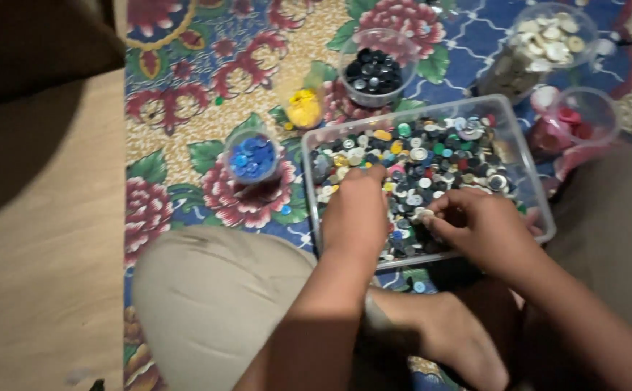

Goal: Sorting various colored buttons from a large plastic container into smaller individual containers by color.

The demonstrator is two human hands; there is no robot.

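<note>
A clear plastic tray (512, 137) full of mixed coloured buttons sits on the floral mat in front of me. My left hand (355, 213) rests palm down in the tray's near left part, fingertips among the buttons. My right hand (478, 224) hovers over the tray's near right part and pinches a small pale button (424, 215) between thumb and fingers.
Around the tray stand clear cups: blue buttons (252, 156), yellow buttons (304, 108), black buttons (374, 71), white buttons (551, 40) and red buttons (573, 123). My bent knee (214, 304) and bare foot (446, 340) lie near the tray. Wooden floor (41, 239) lies at left.
</note>
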